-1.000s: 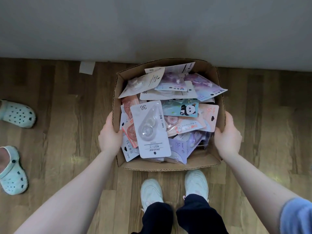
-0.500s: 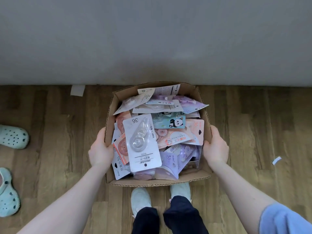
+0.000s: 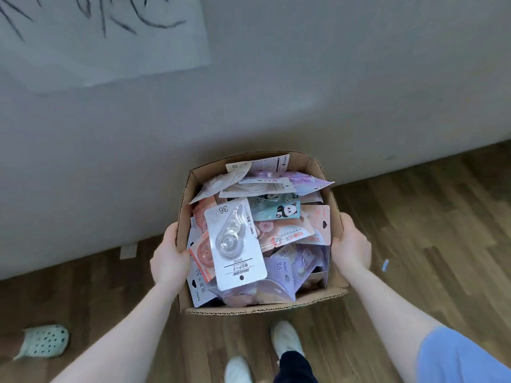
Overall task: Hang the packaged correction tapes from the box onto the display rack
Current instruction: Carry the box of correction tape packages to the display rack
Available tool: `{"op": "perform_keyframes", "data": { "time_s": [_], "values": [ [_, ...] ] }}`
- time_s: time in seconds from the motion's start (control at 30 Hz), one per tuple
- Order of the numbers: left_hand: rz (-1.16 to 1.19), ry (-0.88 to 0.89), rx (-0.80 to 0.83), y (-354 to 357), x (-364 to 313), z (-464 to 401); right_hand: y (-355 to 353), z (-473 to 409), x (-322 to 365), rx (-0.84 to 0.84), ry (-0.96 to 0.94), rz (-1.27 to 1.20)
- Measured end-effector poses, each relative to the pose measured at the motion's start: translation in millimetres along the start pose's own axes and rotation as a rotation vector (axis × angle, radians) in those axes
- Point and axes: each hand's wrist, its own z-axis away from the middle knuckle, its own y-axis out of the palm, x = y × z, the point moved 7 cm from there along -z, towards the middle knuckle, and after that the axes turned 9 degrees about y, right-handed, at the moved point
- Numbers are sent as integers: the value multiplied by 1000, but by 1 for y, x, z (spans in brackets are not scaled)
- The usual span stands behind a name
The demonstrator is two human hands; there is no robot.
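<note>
Fingers (image 3: 172,239) grip the box (image 3: 329,200); top pack (image 3: 235,244) reads "JINUO", "36"

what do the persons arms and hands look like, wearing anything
Both forearms are bare, and no gloves, rings or watch show on the left hand or right hand. A light blue short sleeve covers the right upper arm; the left arm's sleeve is out of view.

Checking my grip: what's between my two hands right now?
Head view: the cardboard box full of packaged correction tapes lies between the left hand and right hand.
</note>
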Motion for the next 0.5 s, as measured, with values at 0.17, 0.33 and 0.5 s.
{"op": "perform_keyframes", "data": {
  "time_s": [0.17, 0.33, 0.5],
  "values": [
    [8, 145, 17, -38, -90, 5, -88, 18, -5, -118, 56, -100],
    [18, 266, 63, -56, -176, 22, -170, 31, -26, -206, 127, -151],
    [39, 388, 106, -49, -254, 47, -238, 38, -68, -283, 187, -221]
  ]
}}
